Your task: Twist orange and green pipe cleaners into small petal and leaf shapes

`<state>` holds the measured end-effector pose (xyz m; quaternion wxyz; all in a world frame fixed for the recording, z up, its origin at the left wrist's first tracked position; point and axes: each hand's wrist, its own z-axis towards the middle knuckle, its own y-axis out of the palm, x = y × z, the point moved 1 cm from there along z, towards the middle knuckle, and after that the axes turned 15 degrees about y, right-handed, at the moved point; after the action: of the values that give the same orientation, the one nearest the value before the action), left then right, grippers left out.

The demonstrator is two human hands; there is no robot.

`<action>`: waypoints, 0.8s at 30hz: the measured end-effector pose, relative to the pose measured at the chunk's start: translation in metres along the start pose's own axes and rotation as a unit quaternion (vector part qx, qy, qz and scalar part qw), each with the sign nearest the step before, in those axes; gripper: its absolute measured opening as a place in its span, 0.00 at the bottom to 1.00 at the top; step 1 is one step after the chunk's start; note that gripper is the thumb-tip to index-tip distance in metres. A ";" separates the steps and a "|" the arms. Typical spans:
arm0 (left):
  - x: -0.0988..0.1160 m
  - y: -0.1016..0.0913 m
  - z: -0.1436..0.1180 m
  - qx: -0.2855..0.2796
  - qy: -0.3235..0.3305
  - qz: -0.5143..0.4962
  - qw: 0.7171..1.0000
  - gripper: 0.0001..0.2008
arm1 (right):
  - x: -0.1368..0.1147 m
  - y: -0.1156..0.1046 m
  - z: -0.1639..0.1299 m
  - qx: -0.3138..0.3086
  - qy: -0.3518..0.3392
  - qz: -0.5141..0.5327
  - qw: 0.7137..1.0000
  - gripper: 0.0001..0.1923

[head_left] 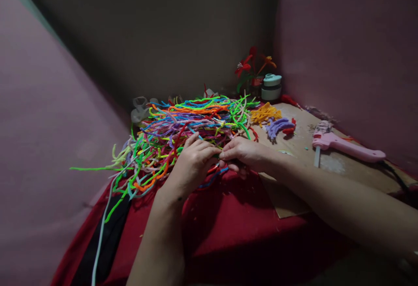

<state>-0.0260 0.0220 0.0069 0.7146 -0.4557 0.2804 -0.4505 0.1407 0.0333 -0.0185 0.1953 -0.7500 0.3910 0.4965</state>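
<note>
Item: I'm seeing left hand (192, 162) & right hand (243, 153) both pinching one strand at pipe-cleaner pile (192, 120); snag risk, tangle dragging neighbours.

I see my left hand (192, 162) and right hand (243, 153) meeting fingertip to fingertip at the near edge of the pipe cleaner pile (186, 125). At two o'clock a pink glue gun (342, 144) lies on the cardboard sheet (294, 199).

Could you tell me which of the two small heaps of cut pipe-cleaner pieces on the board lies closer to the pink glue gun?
The purple heap: it lies to the right of the yellow heap, nearer the pink glue gun, with red bits beside it.
</note>
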 end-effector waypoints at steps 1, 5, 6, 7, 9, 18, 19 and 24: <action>0.001 0.001 0.000 -0.007 0.003 0.010 1.000 0.06 | -0.001 0.000 -0.001 0.001 0.008 -0.010 1.000 0.09; 0.005 0.002 0.001 0.003 0.008 0.031 0.999 0.06 | -0.006 -0.002 -0.003 0.008 0.022 -0.050 0.998 0.08; 0.006 0.001 0.002 0.005 0.005 0.031 0.999 0.07 | -0.007 -0.002 -0.003 0.015 0.023 -0.060 0.998 0.07; 0.007 0.000 0.002 0.002 0.003 0.029 1.000 0.07 | -0.008 -0.002 -0.004 0.022 0.023 -0.067 0.997 0.07; 0.009 -0.001 0.004 -0.013 -0.002 0.025 1.000 0.08 | -0.009 -0.002 -0.004 0.032 0.026 -0.079 0.996 0.08; 0.013 -0.006 0.002 0.043 -0.060 0.043 0.996 0.07 | -0.008 -0.003 -0.004 0.034 -0.046 0.033 0.998 0.19; 0.012 -0.007 0.001 0.062 -0.077 0.041 0.994 0.06 | -0.008 -0.005 -0.004 0.049 -0.051 0.082 0.994 0.21; 0.010 -0.008 -0.001 0.135 -0.161 0.043 0.977 0.06 | -0.009 -0.007 -0.003 0.074 -0.045 0.250 0.964 0.22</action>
<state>-0.0252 0.0108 0.0136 0.8241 -0.4092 0.1177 -0.3736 0.1458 0.0390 -0.0097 0.1370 -0.5889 0.5924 0.5324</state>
